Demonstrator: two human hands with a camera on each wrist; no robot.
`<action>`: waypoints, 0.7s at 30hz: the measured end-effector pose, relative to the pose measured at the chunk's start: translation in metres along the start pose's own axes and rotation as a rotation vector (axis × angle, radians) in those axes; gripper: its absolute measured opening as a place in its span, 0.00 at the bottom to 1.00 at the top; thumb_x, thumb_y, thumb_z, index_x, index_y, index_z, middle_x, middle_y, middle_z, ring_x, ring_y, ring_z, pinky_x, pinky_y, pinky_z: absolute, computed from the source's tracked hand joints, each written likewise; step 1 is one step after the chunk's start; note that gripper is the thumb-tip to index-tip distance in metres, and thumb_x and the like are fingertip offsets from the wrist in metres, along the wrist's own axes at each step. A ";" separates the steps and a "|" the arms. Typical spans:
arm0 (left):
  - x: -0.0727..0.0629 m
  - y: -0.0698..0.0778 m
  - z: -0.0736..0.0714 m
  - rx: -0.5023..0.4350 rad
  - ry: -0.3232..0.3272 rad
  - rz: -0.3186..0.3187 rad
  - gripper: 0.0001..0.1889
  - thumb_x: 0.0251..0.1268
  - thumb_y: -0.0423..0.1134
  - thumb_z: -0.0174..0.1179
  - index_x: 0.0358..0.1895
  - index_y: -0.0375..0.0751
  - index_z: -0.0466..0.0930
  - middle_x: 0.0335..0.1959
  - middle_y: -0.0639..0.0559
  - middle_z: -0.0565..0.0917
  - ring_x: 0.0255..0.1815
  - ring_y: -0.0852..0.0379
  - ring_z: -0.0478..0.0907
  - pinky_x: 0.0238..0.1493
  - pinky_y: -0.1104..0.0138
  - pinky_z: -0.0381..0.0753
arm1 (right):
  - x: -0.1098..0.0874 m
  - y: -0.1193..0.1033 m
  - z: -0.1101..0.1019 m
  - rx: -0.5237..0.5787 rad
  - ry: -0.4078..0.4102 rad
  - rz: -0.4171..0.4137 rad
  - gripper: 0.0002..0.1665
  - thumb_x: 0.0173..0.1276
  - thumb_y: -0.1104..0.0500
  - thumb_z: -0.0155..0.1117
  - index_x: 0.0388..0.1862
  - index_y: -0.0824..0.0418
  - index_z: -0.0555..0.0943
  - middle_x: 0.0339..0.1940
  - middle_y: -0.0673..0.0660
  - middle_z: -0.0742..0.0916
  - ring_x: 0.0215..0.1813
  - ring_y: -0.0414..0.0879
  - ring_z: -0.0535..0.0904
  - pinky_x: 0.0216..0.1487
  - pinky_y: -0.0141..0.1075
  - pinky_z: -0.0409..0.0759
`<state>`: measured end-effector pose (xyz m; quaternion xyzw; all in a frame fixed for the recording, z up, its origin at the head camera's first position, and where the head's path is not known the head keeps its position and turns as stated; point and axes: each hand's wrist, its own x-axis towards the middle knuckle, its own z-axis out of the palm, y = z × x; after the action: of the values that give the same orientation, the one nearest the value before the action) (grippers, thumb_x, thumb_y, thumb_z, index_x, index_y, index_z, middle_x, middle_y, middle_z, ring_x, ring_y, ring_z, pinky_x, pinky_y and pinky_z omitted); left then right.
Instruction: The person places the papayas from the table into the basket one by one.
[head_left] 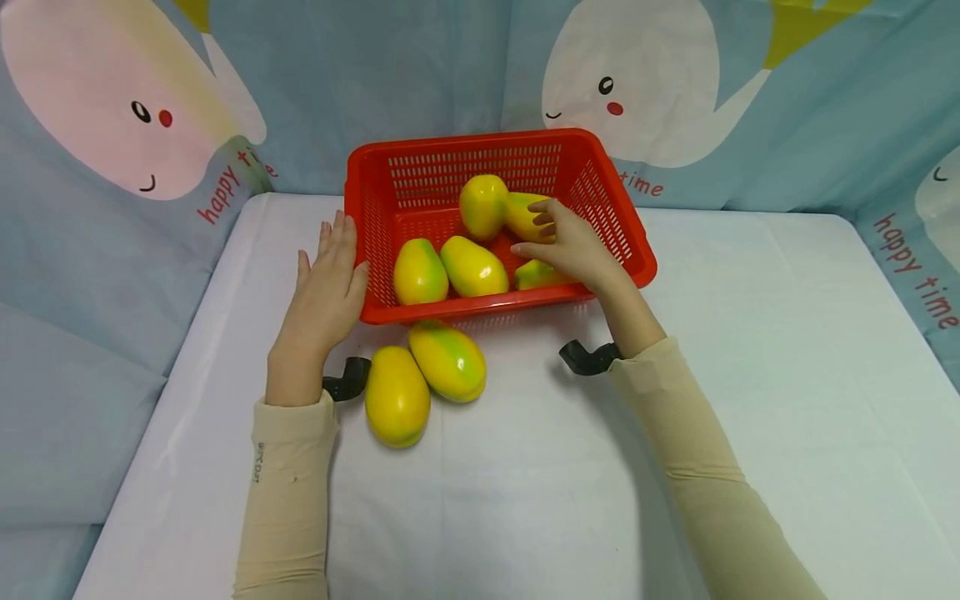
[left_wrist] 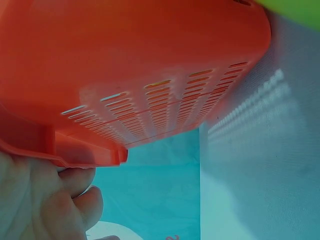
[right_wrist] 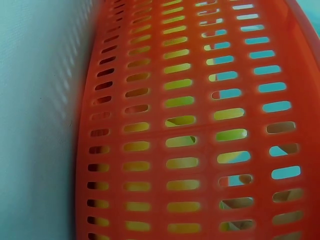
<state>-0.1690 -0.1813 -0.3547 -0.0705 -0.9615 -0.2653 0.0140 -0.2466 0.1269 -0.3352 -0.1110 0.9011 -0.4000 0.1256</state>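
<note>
A red plastic basket [head_left: 465, 146] with slotted walls holds several glossy yellow-green mangoes, one of them a mango [head_left: 483, 206] near the back wall. My left hand [head_left: 324, 279] lies along the basket's left rim with its fingers extended; in the left wrist view its fingers [left_wrist: 75, 200] are right at the rim. Over the basket's right part, my right hand [head_left: 573, 246] has thumb and fingers spread apart, nothing gripped between them. Beneath it sits a mango [head_left: 538, 274], partly hidden, and its fingertips overlap another mango [head_left: 525, 215]. The right wrist view shows mostly the basket's slotted wall [right_wrist: 155, 150].
Two more mangoes lie outside, in front of the basket: one mango [head_left: 448, 362] against its front side, the other mango [head_left: 397, 397] nearer to me. They stand on a white-covered table [head_left: 525, 483]. A blue patterned curtain [head_left: 390, 75] hangs behind.
</note>
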 end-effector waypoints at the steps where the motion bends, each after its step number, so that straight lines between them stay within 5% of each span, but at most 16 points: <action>1: 0.000 0.000 0.000 0.001 0.000 0.001 0.32 0.75 0.45 0.33 0.75 0.37 0.36 0.76 0.47 0.38 0.76 0.51 0.30 0.69 0.44 0.28 | 0.000 0.000 0.000 -0.001 0.000 -0.002 0.42 0.60 0.48 0.68 0.68 0.60 0.63 0.63 0.60 0.74 0.63 0.53 0.70 0.61 0.46 0.71; 21: 0.000 0.000 0.000 -0.002 -0.002 0.001 0.32 0.75 0.44 0.35 0.75 0.37 0.36 0.76 0.46 0.38 0.76 0.50 0.30 0.68 0.44 0.27 | -0.001 0.002 0.000 0.056 0.070 -0.046 0.35 0.59 0.49 0.69 0.63 0.60 0.70 0.58 0.56 0.78 0.59 0.48 0.72 0.56 0.41 0.76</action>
<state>-0.1692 -0.1812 -0.3544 -0.0714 -0.9612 -0.2661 0.0132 -0.2454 0.1286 -0.3365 -0.1138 0.8906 -0.4316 0.0877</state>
